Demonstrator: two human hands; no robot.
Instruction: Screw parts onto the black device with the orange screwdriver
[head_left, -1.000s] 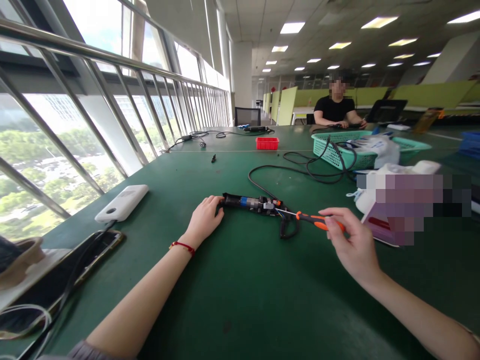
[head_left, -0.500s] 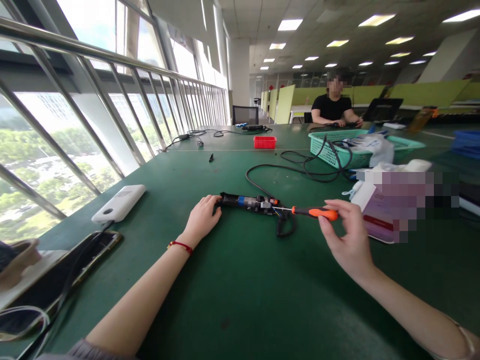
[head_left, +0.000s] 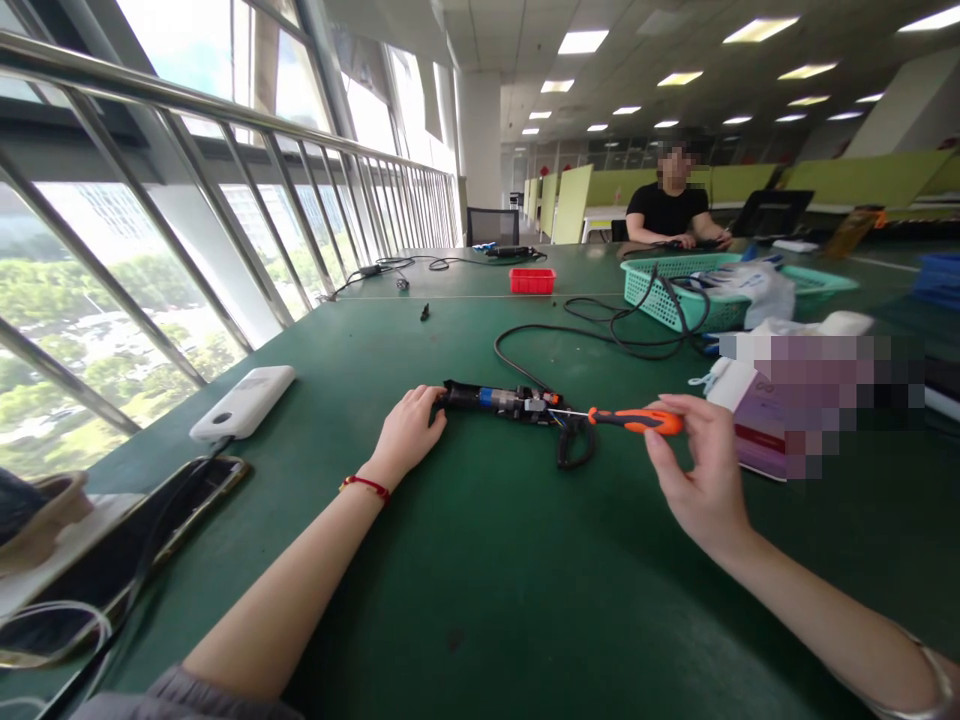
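Observation:
A black corded power tool (head_left: 501, 401) lies on its side on the green table, with a blue band, inner parts and thin wires bared at its right end. My left hand (head_left: 411, 428) is closed around the tool's left tip. My right hand (head_left: 701, 460) pinches the butt of an orange and black screwdriver (head_left: 636, 420) between thumb and fingers. The screwdriver lies nearly level, and its thin shaft reaches into the exposed right end of the tool. Just below the shaft sits a black loop-shaped part (head_left: 576, 450). Exactly what the tip touches is too small to make out.
A black cable (head_left: 517, 332) runs from the tool toward a green basket (head_left: 660, 300) with bags. Beyond the tool stands a red bin (head_left: 532, 281). A box (head_left: 761, 430) is at right; a white power bank (head_left: 244, 402) and phone (head_left: 180, 510) lie left. Someone sits across the table.
The screwdriver's handle shows a different side, turned slightly in my right fingers. My left hand keeps its place on the tool. The whole view has shifted a little.

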